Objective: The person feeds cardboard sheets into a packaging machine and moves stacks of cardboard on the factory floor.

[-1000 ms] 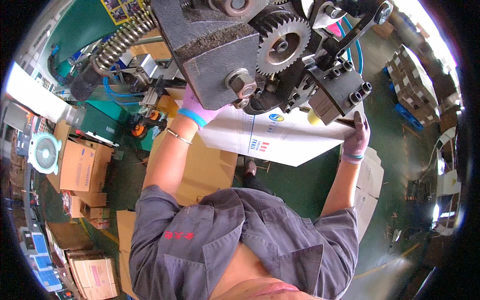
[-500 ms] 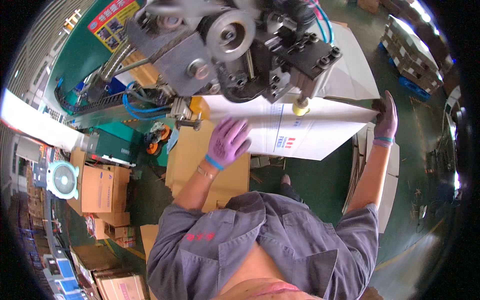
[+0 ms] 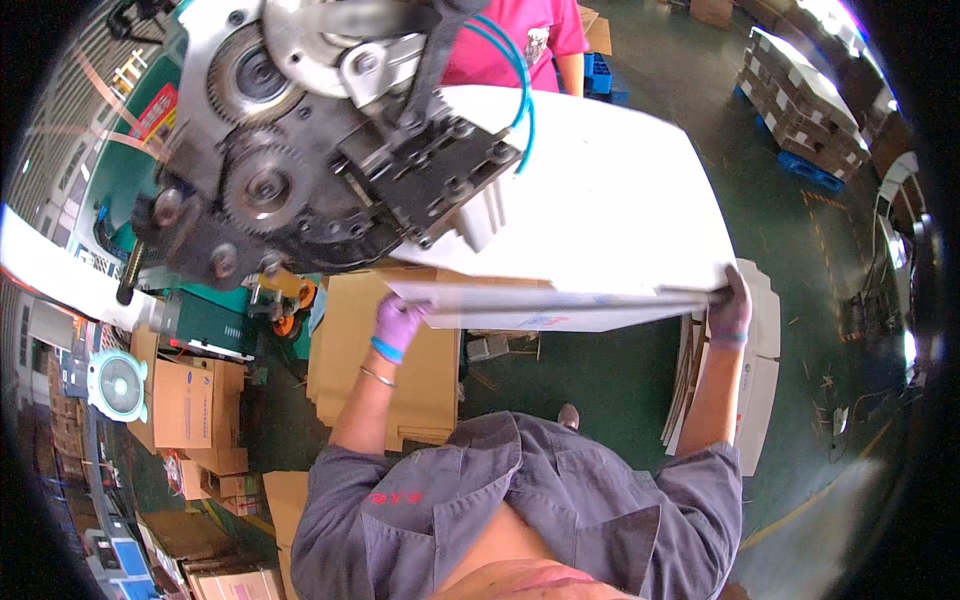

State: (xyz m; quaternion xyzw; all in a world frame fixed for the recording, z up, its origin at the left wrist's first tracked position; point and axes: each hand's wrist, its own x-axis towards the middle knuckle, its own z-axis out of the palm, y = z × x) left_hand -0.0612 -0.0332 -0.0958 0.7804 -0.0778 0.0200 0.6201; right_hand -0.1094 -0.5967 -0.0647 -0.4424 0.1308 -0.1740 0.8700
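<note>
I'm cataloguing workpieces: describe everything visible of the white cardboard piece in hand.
The white cardboard piece looks stiff: a broad, bright panel and a foreshortened near panel with blurred coloured print. The left hand grips its near left end, the right hand its near right corner; machinery partly hides its left side.

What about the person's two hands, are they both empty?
No, the left hand and the right hand hold the white cardboard, one at each end of its near side.
</note>
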